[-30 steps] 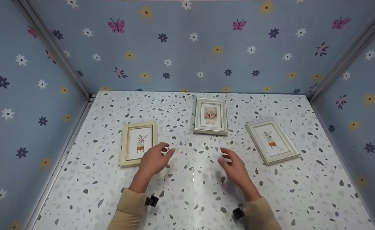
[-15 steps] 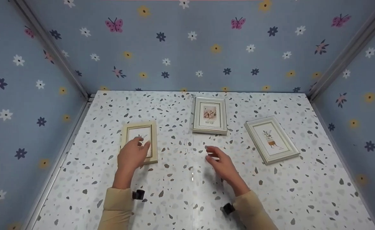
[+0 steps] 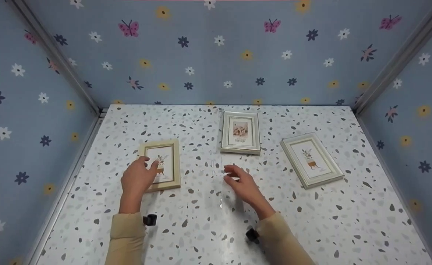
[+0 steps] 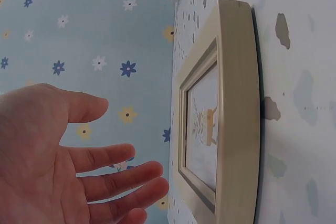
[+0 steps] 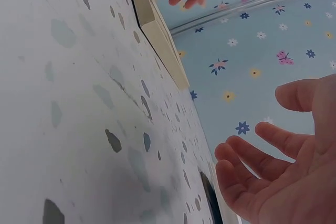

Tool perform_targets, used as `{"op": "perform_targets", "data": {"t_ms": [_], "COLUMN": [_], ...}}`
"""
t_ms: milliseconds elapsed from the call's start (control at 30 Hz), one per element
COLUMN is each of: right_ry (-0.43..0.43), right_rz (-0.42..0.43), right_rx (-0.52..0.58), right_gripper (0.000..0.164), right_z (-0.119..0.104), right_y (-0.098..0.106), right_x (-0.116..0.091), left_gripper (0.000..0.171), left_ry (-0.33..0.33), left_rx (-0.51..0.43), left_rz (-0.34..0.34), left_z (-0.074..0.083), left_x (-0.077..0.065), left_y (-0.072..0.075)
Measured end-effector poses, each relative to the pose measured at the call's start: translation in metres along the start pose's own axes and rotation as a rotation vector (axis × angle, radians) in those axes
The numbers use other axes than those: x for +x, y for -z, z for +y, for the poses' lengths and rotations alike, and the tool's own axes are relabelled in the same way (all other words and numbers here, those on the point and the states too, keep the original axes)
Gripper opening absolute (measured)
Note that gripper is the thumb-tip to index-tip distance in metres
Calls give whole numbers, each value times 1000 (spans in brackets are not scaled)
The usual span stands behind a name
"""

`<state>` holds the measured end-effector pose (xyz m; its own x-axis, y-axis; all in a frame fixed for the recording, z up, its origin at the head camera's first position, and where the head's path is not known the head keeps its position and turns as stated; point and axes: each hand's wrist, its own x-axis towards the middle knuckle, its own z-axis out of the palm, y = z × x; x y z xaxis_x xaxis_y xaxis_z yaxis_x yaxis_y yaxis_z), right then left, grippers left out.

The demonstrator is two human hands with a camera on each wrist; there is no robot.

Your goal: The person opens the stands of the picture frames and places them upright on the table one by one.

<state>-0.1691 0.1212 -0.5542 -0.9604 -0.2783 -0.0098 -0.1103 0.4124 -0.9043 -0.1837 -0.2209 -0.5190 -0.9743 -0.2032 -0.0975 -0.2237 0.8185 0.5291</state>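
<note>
My left hand [image 3: 138, 177] hovers over the left edge of a cream picture frame [image 3: 176, 165], which lies flat with a potted-plant print. In the left wrist view its fingers [image 4: 110, 184] are spread and relaxed, apart from the cream frame [image 4: 239, 114]. Nothing is in that hand. My right hand [image 3: 242, 185] hangs above the table between the frames, its fingers [image 5: 252, 161] loosely bent and holding nothing. Beyond it a silvery-white picture frame [image 3: 240, 150] with a pink flower print lies near the back. A pale picture frame [image 3: 322, 181] with a plant print lies angled at the right.
The white speckled table [image 3: 201, 228] carries the three frames. Blue flower-patterned panels [image 3: 208, 73] enclose it at the back and both sides, with metal strips [image 3: 54, 51] at the corners. A small black device [image 3: 149, 220] sits at each wrist.
My left hand has moved left, from the cream frame's right side across to its left edge. The right hand has drifted left too. All three frames stay put.
</note>
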Motion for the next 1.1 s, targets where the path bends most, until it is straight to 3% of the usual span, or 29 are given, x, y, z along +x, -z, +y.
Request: {"op": "perform_targets", "data": {"t_ms": [233,467,800,1100], "right_ry": [-13,-27,-36,-79], "right_rz": [-15,-15,-8,-9], "right_rx": [1,5,2,18], "right_gripper": [41,41,40,40], "right_z": [-4,-3,0,0], "right_y": [-6,-8,-12,-13], "right_x": [6,7,3,2], "left_gripper": [59,58,70,72], "left_ry": [32,89,217,240], "left_rx": [-21,-109,-342,-447], "left_rz": [21,45,-56,-105], "left_z": [-14,-36,-60,-62], "left_x": [9,21,29,32], "left_y": [6,7,1,-3]}}
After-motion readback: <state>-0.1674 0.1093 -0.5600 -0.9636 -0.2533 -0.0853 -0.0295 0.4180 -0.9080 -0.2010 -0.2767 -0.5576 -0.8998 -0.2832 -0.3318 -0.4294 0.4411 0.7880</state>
